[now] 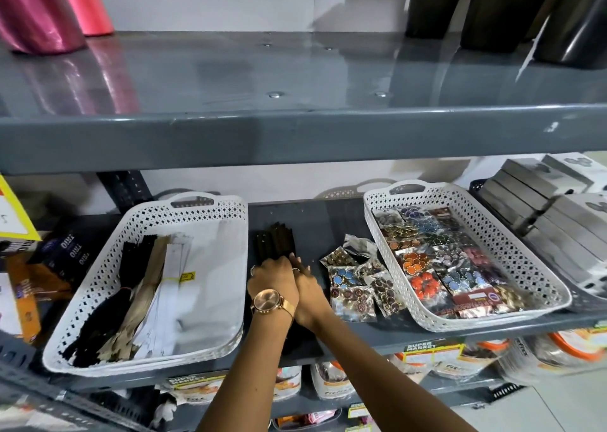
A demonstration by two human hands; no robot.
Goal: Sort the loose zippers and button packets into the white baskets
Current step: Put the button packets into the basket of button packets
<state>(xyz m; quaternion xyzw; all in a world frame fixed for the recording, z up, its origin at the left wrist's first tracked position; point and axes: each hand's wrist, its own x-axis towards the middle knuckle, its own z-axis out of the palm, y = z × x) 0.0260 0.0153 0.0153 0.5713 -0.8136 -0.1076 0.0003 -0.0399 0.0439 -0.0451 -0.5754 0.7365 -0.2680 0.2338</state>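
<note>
While both hands sit together on the dark zippers (276,239), we read the geometry first. The bundle lies on the grey shelf (331,221), in the gap between the two white baskets, long axis running front to back, far ends pointing at the wall, near ends hidden under the hands and wrists. Left hand (271,275), the one with the watch, is clenched down over the bundle; right hand (307,282) presses in beside it, touching it. Whether the right hand's fingers actually wrap the zippers we cannot tell, the left hand covers them.

The left basket (197,201) already holds black, tan and white zippers, laid roughly parallel to the loose bundle, and its right wall is just beside the left hand. So our judgement: a short sideways carry to the left, no turning needed.

Loose button packets (354,284) lie just right of the right hand, near the right basket (377,231), which already holds packets. Right hand is nearer those.
</note>
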